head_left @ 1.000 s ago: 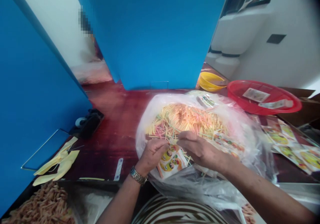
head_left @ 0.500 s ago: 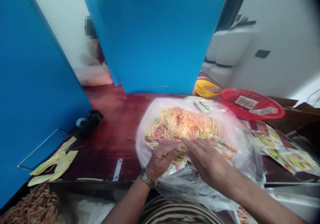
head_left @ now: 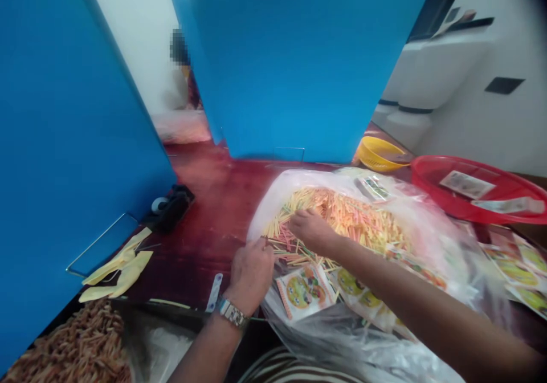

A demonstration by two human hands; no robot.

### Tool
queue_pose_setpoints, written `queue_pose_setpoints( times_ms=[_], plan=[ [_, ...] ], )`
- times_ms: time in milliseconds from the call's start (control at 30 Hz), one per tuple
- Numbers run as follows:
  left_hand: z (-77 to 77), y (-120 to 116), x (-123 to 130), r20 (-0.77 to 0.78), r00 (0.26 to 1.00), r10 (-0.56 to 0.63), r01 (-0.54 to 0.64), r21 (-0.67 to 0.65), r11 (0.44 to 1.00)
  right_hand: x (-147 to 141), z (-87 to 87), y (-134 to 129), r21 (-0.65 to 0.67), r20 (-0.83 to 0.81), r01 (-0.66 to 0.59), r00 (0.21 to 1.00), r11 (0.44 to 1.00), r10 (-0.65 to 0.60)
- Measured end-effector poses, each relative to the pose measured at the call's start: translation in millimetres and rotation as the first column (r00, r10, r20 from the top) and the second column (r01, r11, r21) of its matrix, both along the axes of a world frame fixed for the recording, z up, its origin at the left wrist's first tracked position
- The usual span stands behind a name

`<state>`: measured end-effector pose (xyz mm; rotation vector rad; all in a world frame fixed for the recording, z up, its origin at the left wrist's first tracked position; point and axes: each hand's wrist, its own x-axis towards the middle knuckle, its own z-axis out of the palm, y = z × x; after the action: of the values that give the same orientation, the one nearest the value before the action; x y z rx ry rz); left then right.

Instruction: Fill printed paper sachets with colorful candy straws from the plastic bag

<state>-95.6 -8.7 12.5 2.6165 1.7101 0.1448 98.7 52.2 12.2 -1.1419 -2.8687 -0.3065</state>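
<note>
A heap of thin pink, orange and yellow sticks (head_left: 363, 220) lies in a large clear plastic bag (head_left: 267, 206) spread on the dark red table. My left hand (head_left: 252, 269), with a metal watch at the wrist, is at the bag's left edge, its fingers curled at the ends of some sticks. Over the left part of the heap, my right hand (head_left: 311, 230) has its fingers bent down onto the sticks; its fingertips are hidden. A printed packet (head_left: 305, 292) lies on the bag's near side, beside more printed packets (head_left: 354, 289) under my right forearm.
A red basket (head_left: 482, 186) and a yellow basket (head_left: 380, 154) stand at the right. Blue panels (head_left: 299, 69) rise behind and at the left. A black tape dispenser (head_left: 173, 209) and pale yellow strips (head_left: 128, 266) lie left. Brown pieces (head_left: 81, 349) fill the lower left. A person is partly visible behind.
My hands have moved apart from near each other over the packets. The left went left to the bag's edge, the right up onto the sticks. The view has shifted, and the packets now show.
</note>
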Motion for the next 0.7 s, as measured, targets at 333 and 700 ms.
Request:
queue_pose_setpoints(
  times_ms=[333,700],
  plan=[
    [-11.0,5,-11,0.090,0.996,0.019,-0.015,-0.040,0.999,-46,-32.5,69,-0.079,0.108,-0.302,0.945,0.950,0.310],
    [-4.0,-3,-14,0.183,0.983,0.027,-0.018,-0.050,0.999,-43,-20.4,55,-0.020,0.062,-0.152,0.986,0.988,0.153]
  ],
)
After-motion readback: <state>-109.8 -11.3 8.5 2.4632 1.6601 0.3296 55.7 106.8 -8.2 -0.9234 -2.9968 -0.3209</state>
